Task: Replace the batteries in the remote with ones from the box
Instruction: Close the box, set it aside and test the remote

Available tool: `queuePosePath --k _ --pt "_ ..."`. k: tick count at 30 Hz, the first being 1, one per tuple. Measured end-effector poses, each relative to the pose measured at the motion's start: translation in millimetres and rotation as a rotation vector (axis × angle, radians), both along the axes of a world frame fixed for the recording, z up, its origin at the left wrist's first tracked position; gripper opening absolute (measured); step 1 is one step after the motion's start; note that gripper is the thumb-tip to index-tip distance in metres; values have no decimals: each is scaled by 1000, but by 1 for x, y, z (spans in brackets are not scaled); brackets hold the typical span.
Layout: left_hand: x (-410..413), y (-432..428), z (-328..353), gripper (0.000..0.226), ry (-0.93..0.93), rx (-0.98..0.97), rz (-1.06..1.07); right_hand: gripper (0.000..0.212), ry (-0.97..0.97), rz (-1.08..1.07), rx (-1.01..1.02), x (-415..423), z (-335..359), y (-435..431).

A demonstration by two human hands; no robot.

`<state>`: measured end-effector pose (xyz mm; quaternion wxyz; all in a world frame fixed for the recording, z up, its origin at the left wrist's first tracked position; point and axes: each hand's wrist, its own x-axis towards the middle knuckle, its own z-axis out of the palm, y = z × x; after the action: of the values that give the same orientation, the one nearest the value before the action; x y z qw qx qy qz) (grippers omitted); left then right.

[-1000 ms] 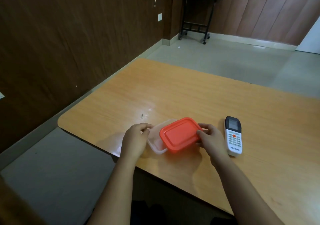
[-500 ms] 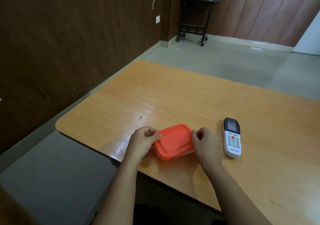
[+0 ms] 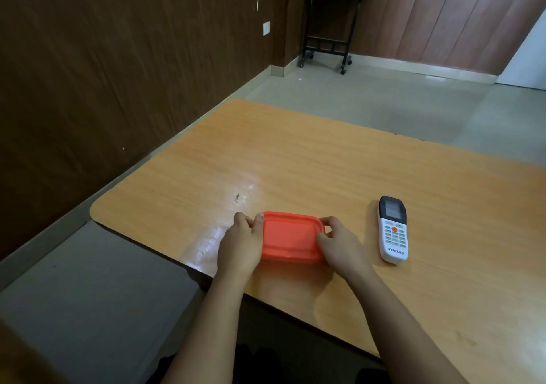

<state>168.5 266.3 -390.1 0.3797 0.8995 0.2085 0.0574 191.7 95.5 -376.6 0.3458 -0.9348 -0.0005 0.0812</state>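
Observation:
A small plastic box with an orange lid [image 3: 288,237] rests near the front edge of the wooden table [image 3: 339,165]. My left hand [image 3: 240,243] grips its left end, thumb on the lid's corner. My right hand [image 3: 339,243] grips its right end, fingers curled over the lid's edge. The lid sits flat over the box, hiding the clear body and anything inside. A white remote [image 3: 393,228] with a dark screen lies face up to the right of the box, apart from my right hand.
The table's front-left corner and front edge are close to my hands. A dark wooden wall runs along the left. A black wheeled stand [image 3: 328,29] with a small pot stands in the far corner on the grey floor.
The orange lid, skewed off the clear box a second ago, now lies flat over it. Both hands have closed in on the box's ends and drawn it slightly toward me.

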Motion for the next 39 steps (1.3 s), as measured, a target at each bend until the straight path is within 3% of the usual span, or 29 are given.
queuePosePath --k 7,17,20,22,26,32,35,37,39 --pt "-1 -13 -7 35 -44 132 38 33 -133 -105 88 -4 -19 6" --pt "-2 -13 -3 40 -27 75 20 31 -176 -138 104 -3 -26 6" --pt "-6 -8 5 42 -61 12 22 27 -187 -132 294 -1 -19 7" --pt "-6 -3 11 40 -49 -132 43 25 -156 -147 498 -1 -12 11" --pt "-7 18 19 23 -71 -377 131 28 82 -121 687 -3 -4 18" --pt "-25 40 11 49 -12 -377 -16 24 120 41 534 -7 -11 27" --pt "-30 36 4 102 66 -110 -55 25 116 109 476 -7 -14 25" --pt "-30 34 2 108 59 84 -15 25 113 141 435 -7 -16 24" --pt "-26 41 2 102 -15 95 64 26 93 162 379 -8 -17 22"
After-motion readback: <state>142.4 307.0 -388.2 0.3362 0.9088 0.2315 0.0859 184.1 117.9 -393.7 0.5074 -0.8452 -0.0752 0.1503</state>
